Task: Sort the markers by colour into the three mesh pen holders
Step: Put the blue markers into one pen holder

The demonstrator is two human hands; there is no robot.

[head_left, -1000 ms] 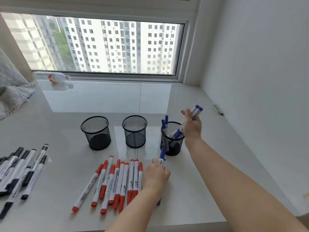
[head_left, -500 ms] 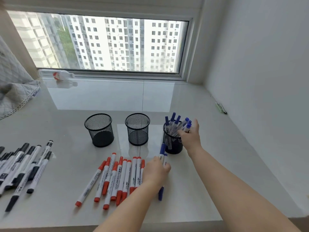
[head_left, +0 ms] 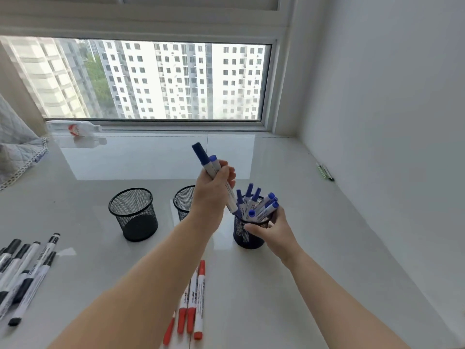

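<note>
Three black mesh holders stand in a row: the left holder (head_left: 133, 214) and the middle holder (head_left: 183, 201) hold nothing visible, the right holder (head_left: 247, 235) is filled with several blue markers (head_left: 261, 207). My left hand (head_left: 214, 191) grips two blue markers (head_left: 210, 165), tilted, with their lower tips at the right holder's rim. My right hand (head_left: 273, 229) grips the right holder at its rim and wall. Red markers (head_left: 193, 301) lie on the surface under my left forearm, partly hidden. Black markers (head_left: 25, 270) lie at the far left.
A plastic bottle (head_left: 75, 128) lies on the window ledge at the back left. A quilted grey cloth (head_left: 17, 147) hangs over the left edge. A small green object (head_left: 325, 171) lies against the white wall on the right.
My left hand lifted two blue markers from the surface up to the right holder. My right hand let go of its blue markers into that holder and now grips the holder itself.
</note>
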